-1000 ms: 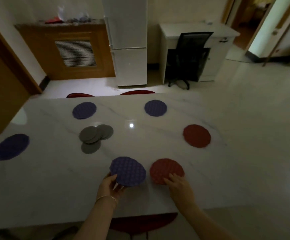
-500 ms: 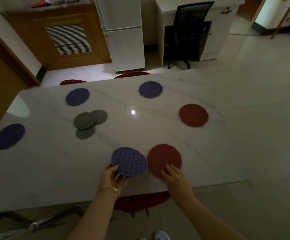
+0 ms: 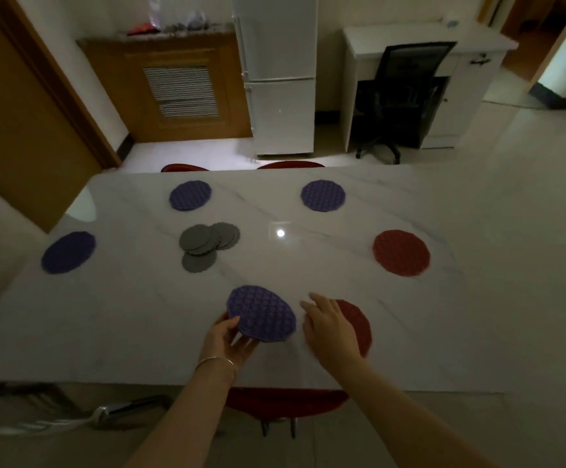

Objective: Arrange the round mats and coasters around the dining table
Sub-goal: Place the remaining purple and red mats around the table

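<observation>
My left hand (image 3: 229, 339) grips a purple round mat (image 3: 262, 313) by its near edge, tilted just above the white marble table (image 3: 139, 315). My right hand (image 3: 330, 327) lies flat, fingers apart, over a red mat (image 3: 359, 324) at the near edge. Another red mat (image 3: 401, 252) lies at the right. Two purple mats (image 3: 190, 195) (image 3: 323, 195) lie along the far side, and one purple mat (image 3: 68, 252) lies at the left end. A loose pile of grey coasters (image 3: 207, 241) sits left of centre.
Red chairs are tucked under the far edge (image 3: 290, 164) and the near edge (image 3: 285, 401). Beyond the table stand a white fridge (image 3: 278, 79), a white desk with a black office chair (image 3: 399, 96) and a wooden cabinet (image 3: 173, 89). A lamp glare (image 3: 280, 233) marks the tabletop.
My right hand has slid forward over the near red mat and now covers its left part. My left hand still holds the purple mat. My head tilted back up.
</observation>
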Available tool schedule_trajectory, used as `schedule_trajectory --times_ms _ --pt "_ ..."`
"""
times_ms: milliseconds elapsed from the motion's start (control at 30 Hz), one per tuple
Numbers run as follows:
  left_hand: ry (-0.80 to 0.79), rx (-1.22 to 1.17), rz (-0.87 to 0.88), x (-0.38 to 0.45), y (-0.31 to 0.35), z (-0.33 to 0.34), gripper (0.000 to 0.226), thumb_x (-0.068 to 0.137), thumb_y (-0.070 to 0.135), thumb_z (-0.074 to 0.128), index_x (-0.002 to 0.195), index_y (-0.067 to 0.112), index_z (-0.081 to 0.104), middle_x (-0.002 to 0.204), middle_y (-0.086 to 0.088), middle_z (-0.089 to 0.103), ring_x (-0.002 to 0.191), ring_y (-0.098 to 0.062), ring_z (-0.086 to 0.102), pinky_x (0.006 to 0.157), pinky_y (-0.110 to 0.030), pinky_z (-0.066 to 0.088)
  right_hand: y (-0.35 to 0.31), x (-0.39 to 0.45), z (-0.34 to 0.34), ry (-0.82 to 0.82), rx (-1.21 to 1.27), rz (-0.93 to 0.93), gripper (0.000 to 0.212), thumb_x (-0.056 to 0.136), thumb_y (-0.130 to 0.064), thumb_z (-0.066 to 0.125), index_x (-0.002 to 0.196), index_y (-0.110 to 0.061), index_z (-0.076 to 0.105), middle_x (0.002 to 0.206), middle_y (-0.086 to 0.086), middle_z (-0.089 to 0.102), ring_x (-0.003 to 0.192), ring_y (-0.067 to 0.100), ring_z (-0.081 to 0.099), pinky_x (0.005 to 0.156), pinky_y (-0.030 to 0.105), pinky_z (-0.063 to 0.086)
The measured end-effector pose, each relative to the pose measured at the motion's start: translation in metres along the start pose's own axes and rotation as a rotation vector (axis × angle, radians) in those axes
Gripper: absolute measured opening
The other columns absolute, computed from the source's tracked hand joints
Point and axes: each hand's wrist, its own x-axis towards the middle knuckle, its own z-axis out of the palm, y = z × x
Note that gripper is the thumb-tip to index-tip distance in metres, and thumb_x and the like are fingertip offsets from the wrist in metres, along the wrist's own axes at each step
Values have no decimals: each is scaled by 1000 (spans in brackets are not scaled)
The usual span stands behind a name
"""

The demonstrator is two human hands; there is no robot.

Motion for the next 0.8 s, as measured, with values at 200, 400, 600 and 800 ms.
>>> schedule_trajectory --times_ms 200,400,600,800 --pt "-51 -19 133 -22 76 -14 24 89 8 57 109 15 67 103 -14 68 90 -37 65 56 -38 58 -91 60 5 -133 92 -345 65 80 -55 61 133 -22 46 140 -2 45 124 18 41 97 36 44" --pt "-15 -83 206 -16 154 -62 21 85 7 57 101 13 70 99 -14 68 88 -35 65 57 -36 58 -150 85 37 -15 110 -486 44 74 -10 73 116 -20 65 116 1 65 103 22 61 80 33 56" --pt "140 237 192 37 210 -119 32 89 -4 52 121 -5 56 94 -19 64 73 -32 64 49 -35 55 -223 117 93 140 123 -457 37 58 9 83 89 -9 76 90 11 73 82 28 69 67 33 58" --pt "174 1371 498 79 242 -184 47 92 34 53 133 11 49 123 -14 57 104 -29 59 87 -39 53 -272 115 168 99 24 -308 36 54 7 86 87 -6 76 90 14 72 81 32 69 66 35 59"
